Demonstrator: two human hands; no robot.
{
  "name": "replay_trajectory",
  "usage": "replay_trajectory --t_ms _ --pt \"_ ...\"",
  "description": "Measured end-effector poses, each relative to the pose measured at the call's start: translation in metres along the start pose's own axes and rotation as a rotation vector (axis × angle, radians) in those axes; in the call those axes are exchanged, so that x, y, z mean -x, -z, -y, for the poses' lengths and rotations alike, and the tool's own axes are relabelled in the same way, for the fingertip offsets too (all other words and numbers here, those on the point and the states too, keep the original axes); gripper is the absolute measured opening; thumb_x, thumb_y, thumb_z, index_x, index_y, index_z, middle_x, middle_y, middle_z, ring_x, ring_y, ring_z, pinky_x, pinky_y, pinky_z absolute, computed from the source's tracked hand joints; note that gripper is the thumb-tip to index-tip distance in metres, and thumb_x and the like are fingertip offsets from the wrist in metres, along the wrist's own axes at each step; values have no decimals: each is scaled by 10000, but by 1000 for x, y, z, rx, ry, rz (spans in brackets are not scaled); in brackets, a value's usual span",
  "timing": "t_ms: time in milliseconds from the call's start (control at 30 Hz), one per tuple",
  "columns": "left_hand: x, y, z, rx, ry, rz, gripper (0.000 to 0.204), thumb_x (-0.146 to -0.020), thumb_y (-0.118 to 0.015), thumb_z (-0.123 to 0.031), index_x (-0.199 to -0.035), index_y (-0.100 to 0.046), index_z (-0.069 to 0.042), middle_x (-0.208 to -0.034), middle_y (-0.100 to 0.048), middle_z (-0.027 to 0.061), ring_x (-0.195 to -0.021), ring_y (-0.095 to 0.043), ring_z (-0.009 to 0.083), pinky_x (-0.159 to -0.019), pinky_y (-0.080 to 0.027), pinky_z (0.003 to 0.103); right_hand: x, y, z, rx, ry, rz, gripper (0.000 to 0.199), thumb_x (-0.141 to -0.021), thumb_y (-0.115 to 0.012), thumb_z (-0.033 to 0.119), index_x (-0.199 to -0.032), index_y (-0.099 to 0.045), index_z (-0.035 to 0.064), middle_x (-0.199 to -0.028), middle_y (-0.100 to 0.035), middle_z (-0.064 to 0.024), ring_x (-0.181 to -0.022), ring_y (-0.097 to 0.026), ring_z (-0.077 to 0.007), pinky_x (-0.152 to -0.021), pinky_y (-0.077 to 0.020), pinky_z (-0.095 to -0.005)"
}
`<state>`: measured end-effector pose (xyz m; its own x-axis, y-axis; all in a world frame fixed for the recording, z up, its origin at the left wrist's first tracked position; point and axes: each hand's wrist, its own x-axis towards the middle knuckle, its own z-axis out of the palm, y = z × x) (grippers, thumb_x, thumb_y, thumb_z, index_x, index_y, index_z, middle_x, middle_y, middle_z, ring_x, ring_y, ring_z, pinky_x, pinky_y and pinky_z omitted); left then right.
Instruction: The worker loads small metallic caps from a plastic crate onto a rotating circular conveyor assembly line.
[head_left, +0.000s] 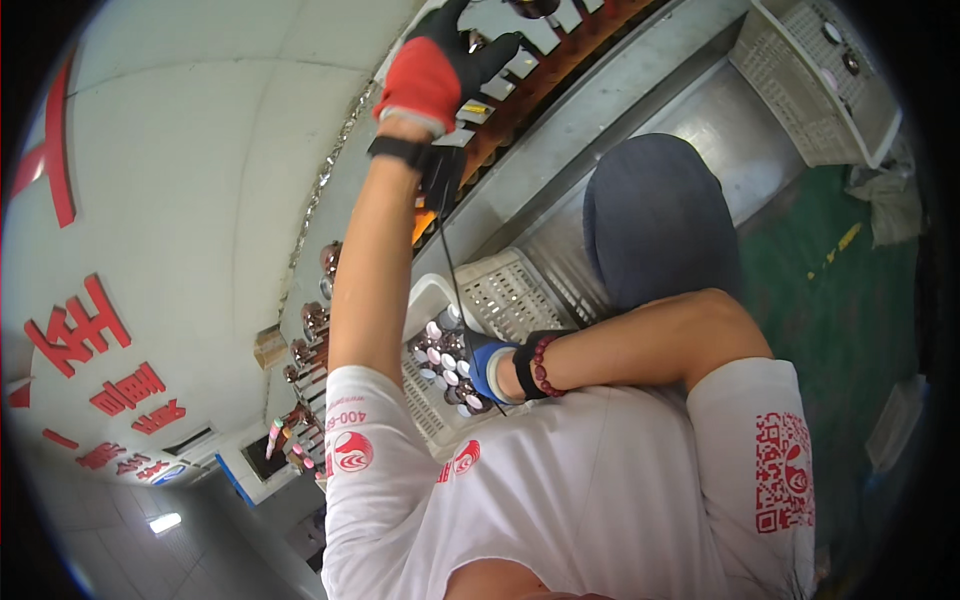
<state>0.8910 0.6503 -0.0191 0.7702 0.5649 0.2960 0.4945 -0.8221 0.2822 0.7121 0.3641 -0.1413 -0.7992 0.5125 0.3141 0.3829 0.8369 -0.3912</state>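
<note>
My left hand, in a red and black glove, reaches far forward over a line of pale plates along a brown-edged conveyor. Its thumb and forefinger stand apart near a small shiny piece; whether they touch it I cannot tell. The other fingertips run out of the picture. My right hand, in a blue and dark glove, is down in a whitish plastic basket among many small round caps, some white-faced, some dark and glossy. Its fingers are hidden there.
Another pale basket adjoins the cap basket. At the upper right, a crate holds several small pieces. A metal ledge runs beside the conveyor. Dark glossy round parts line the left side. A dark grey cloth-covered shape rises before me. The floor is green.
</note>
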Motion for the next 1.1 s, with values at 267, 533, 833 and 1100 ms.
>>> replay_trajectory --t_ms 267,533,833,1100 --pt "66 -17 -19 -168 -287 -56 176 -876 -698 -202 -962 -746 -56 -912 -725 187 -865 -682 429 -770 -552 510 25 69 0 192 43 395 495 -1025 -458 541 -1487 -567 399 -1599 -488 104 -1495 -394 -268 -1136 -286 -677" --pt "254 52 -37 -146 236 118 226 -871 -765 -143 -1080 -747 -61 -1065 -736 177 -963 -701 386 -838 -566 462 -14 -13 3 84 -1 389 456 -1045 -452 520 -1460 -584 388 -1535 -555 101 -1446 -469 -232 -1159 -290 -633" --pt "417 82 16 167 680 -41 203 -1016 -686 -146 -1133 -765 0 -1073 -794 127 -972 -742 205 -888 -573 352 37 105 -12 67 130 301 277 -876 -648 297 -1104 -806 286 -1200 -750 -22 -1159 -661 -264 -992 -484 -523" --pt "456 67 86 -38 814 -163 245 -988 -707 -225 -1074 -785 -8 -938 -784 174 -887 -763 273 -843 -575 393 16 28 -51 81 84 130 161 -824 -700 252 -948 -752 162 -922 -749 -97 -827 -725 -319 -813 -540 -439"
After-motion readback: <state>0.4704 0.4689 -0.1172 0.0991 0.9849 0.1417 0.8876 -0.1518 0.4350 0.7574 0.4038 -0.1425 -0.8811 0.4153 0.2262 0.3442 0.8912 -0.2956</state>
